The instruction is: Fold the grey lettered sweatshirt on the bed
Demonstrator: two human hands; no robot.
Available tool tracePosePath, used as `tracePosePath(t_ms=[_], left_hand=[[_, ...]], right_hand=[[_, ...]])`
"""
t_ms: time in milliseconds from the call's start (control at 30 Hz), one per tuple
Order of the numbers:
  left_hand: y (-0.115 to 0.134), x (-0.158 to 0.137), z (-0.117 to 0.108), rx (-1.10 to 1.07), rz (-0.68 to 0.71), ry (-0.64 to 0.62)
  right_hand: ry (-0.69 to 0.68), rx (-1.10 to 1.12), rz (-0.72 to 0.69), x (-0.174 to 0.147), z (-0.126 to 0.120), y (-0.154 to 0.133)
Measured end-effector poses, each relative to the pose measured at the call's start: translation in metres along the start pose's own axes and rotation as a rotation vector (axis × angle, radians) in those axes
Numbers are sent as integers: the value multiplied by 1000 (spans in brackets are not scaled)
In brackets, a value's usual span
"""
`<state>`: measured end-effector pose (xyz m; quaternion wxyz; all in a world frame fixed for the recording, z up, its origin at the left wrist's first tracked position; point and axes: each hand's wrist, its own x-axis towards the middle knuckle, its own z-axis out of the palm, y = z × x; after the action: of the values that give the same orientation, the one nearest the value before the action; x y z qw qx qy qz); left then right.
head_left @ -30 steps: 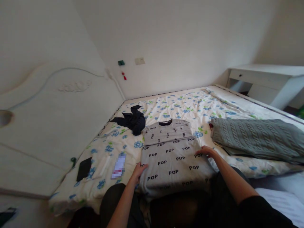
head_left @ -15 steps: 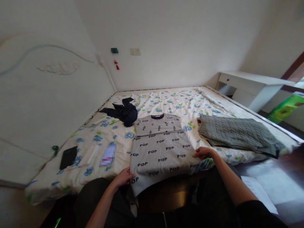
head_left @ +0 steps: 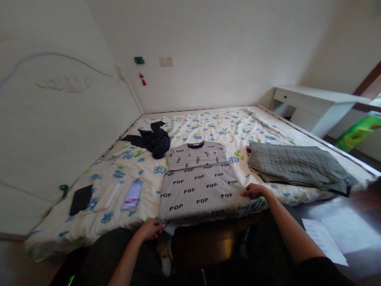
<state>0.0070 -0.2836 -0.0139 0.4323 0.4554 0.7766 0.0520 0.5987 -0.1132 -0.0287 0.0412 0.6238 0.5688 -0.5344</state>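
Left hand [head_left: 151, 229], right hand [head_left: 256, 191] pinching squarish gray fabric shirt [head_left: 195, 186], cable-knit garment [head_left: 293, 165] nearby

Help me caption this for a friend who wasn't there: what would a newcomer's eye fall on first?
Most likely the grey shirt printed all over with POP, lying mid-picture at the bed's near edge, with the left hand at its near left corner and the right hand at its right edge. Next come the grey-green cable-knit garment to its right and the crumpled dark cloth beyond it, to the left.
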Motion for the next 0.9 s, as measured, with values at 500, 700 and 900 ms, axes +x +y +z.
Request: tracePosePath(t_ms=[500,700,900], left_hand=[[5,15,-26,115,-45,-167],[40,48,-71,127,55,36],[57,75,-74,185,189,146]], right_hand=[[304,-161,-74,34,1,-15],[482,-190,-123,50,3,-39],[479,-223,-141,57,-12,-32]])
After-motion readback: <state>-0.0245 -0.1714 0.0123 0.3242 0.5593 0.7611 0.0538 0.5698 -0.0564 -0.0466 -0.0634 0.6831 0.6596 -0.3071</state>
